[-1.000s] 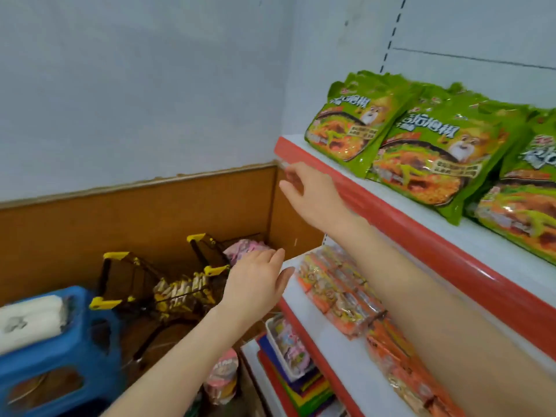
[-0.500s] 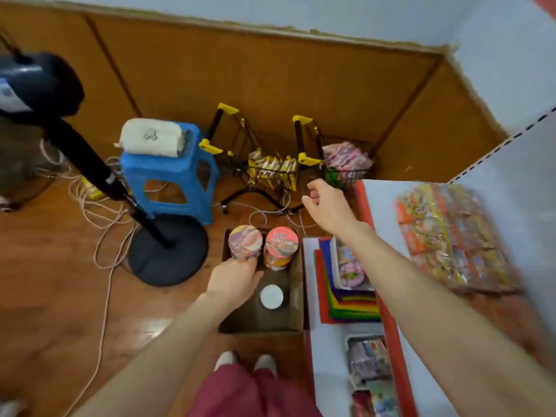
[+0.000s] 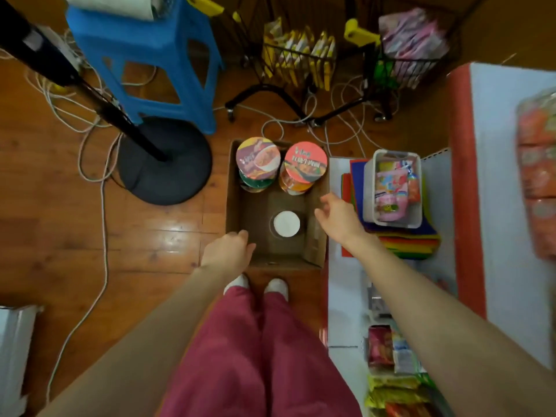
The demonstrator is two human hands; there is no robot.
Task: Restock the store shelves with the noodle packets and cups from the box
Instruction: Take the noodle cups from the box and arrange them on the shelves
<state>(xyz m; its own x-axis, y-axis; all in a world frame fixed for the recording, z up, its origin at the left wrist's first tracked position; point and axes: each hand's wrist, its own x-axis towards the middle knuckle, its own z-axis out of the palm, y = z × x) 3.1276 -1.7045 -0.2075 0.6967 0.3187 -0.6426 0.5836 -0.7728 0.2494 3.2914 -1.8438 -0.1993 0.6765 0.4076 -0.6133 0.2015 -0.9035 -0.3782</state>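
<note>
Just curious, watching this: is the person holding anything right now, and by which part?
Nothing is held. The left hand and the right hand are both empty, loosely open over the cardboard box, apart from the noodle cups in it.

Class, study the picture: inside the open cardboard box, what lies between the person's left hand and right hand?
In the head view, a white round disc sits on the brown cardboard box floor between the left hand and the right hand.

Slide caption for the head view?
Left hand and right hand hover open over the cardboard box holding stacked noodle cups.
</note>
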